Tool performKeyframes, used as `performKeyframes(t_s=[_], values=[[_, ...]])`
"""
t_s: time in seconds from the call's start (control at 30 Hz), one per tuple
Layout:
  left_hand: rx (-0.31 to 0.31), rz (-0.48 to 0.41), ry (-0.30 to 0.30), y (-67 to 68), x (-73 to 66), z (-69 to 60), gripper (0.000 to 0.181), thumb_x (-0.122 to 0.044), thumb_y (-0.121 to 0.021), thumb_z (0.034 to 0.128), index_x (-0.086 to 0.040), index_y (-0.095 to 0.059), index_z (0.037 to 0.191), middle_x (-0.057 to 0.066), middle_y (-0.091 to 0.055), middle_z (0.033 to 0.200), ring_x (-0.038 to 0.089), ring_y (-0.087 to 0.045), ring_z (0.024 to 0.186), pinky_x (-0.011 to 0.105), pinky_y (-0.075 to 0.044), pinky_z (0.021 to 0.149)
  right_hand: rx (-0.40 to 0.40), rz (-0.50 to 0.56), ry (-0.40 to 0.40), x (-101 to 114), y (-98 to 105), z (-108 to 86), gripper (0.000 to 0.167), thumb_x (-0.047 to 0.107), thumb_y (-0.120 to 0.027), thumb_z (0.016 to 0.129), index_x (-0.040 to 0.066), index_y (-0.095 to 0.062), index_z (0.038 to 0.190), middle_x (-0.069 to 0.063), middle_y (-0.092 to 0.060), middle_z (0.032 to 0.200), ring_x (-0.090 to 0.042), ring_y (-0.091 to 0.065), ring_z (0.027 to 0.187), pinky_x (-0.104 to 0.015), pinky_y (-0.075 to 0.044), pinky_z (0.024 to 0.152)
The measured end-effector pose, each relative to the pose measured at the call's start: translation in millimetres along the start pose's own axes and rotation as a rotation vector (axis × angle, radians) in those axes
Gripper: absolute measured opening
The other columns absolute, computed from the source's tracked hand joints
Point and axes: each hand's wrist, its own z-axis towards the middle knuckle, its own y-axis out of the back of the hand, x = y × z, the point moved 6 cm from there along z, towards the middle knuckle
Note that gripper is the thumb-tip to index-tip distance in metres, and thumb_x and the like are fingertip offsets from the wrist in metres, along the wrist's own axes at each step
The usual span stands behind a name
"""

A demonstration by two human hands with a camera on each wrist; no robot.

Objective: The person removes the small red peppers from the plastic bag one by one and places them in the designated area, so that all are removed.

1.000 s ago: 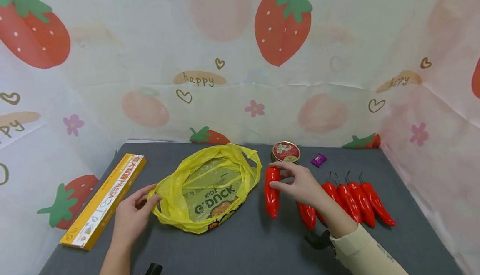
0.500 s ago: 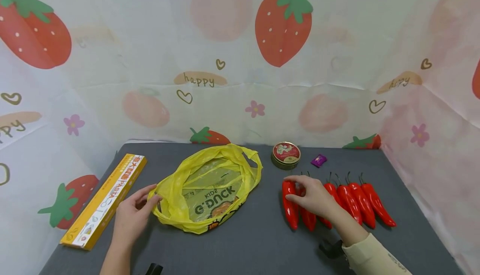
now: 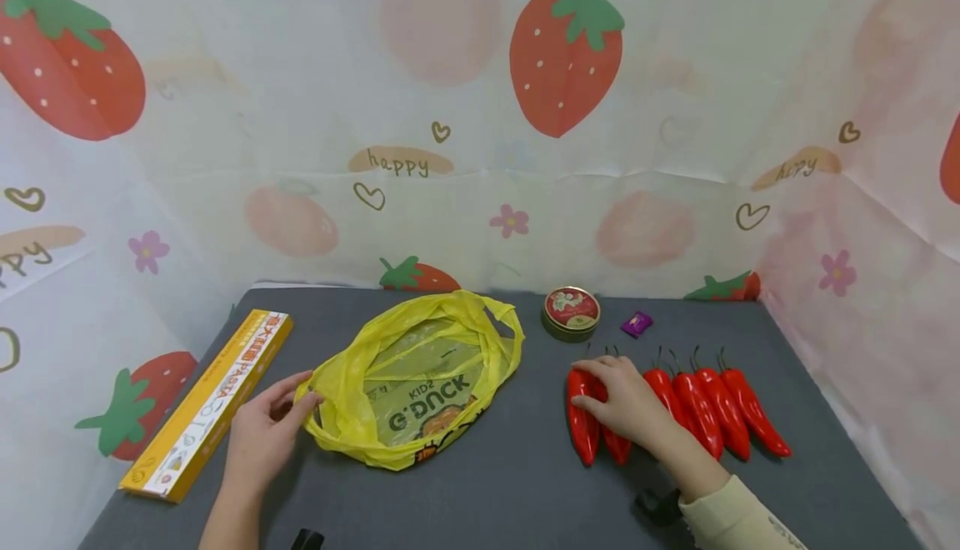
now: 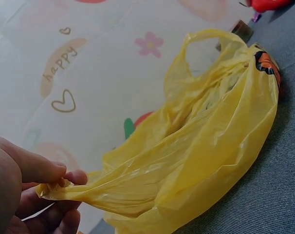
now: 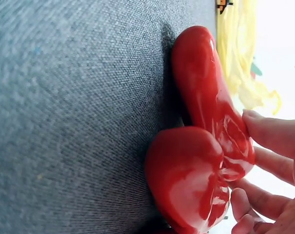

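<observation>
My left hand [image 3: 258, 429] pinches the left edge of a yellow plastic bag [image 3: 333, 412] between thumb and fingers. The left wrist view shows the gathered bag [image 4: 186, 170] stretching away from the fingertips. On the right, my right hand [image 3: 626, 400] holds a glossy red chili pepper [image 3: 581, 425] by its upper part, thumb on the near side. That pepper lies on the grey table at the left end of a row of chili peppers [image 3: 697, 404]. In the right wrist view, the held chili pepper [image 5: 201, 83] lies against another red one [image 5: 184, 170]. My hand partly covers the neighbouring peppers.
A yellow pasta box [image 3: 210, 404] lies slanted along the left side of the grey table [image 3: 465, 500]. Behind the peppers stand a round red-lidded tin [image 3: 572, 313] and a small purple wrapped candy [image 3: 637, 323]. A strawberry-printed cloth [image 3: 450, 117] hangs behind.
My right hand has carried the chili pepper rightward and down, from beside the bag to the left end of the pepper row. My left hand stays on the bag's edge.
</observation>
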Motion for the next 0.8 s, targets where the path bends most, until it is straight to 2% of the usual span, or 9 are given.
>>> performKeyframes(t_s=[0.23, 0.47, 0.6, 0.73, 0.8], values=[[0.008, -0.003, -0.015, -0.3, -0.9, 2.6, 0.051, -0.047, -0.065, 0.0969, -0.015, -0.065, 0.136, 0.008, -0.075, 0.101, 0.012, -0.056, 0.078, 0.025, -0.043, 0.064, -0.012, -0.039, -0.005, 2.2, -0.5, 1.8, 0.049, 0.03, -0.08, 0.088, 0.01, -0.067, 0.131, -0.016, -0.064, 0.129, -0.034, -0.053, 0.114, -0.055, -0.049, 0.094], [-0.001, -0.004, -0.009, 0.2, 0.6, 3.9, 0.048, -0.046, -0.065, 0.0971, -0.015, -0.065, 0.135, 0.007, -0.073, 0.1, 0.013, -0.055, 0.079, 0.025, -0.043, 0.062, -0.02, -0.079, 0.017, 7.3, -1.4, 1.2, 0.046, 0.03, -0.081, 0.086, 0.012, -0.069, 0.127, -0.013, -0.068, 0.123, -0.029, -0.056, 0.105, -0.051, -0.049, 0.09], [0.004, -0.007, -0.013, 0.6, -0.2, 3.2, 0.047, -0.044, -0.065, 0.0977, -0.015, -0.065, 0.135, 0.008, -0.073, 0.098, 0.014, -0.055, 0.078, 0.025, -0.043, 0.062, -0.009, -0.056, -0.01, 8.0, -0.9, 0.3, 0.05, 0.034, -0.081, 0.086, 0.013, -0.068, 0.13, -0.011, -0.067, 0.124, -0.029, -0.056, 0.108, -0.052, -0.05, 0.092], [0.007, 0.011, -0.044, 1.3, -2.5, 2.2, 0.049, -0.044, -0.065, 0.0977, -0.013, -0.064, 0.136, 0.008, -0.072, 0.095, 0.013, -0.054, 0.078, 0.025, -0.042, 0.063, -0.023, 0.0, -0.032, 8.7, 4.2, -3.2, 0.05, 0.036, -0.08, 0.087, 0.016, -0.068, 0.131, -0.01, -0.066, 0.128, -0.031, -0.057, 0.116, -0.054, -0.05, 0.095], [0.005, 0.031, -0.067, 2.1, -2.3, 1.3, 0.05, -0.044, -0.065, 0.0977, -0.013, -0.063, 0.137, 0.009, -0.074, 0.101, 0.01, -0.055, 0.08, 0.023, -0.044, 0.065, -0.043, 0.042, -0.033, 9.3, 11.0, -6.8, 0.049, 0.036, -0.08, 0.087, 0.017, -0.068, 0.13, -0.009, -0.066, 0.13, -0.032, -0.057, 0.119, -0.055, -0.05, 0.096]])
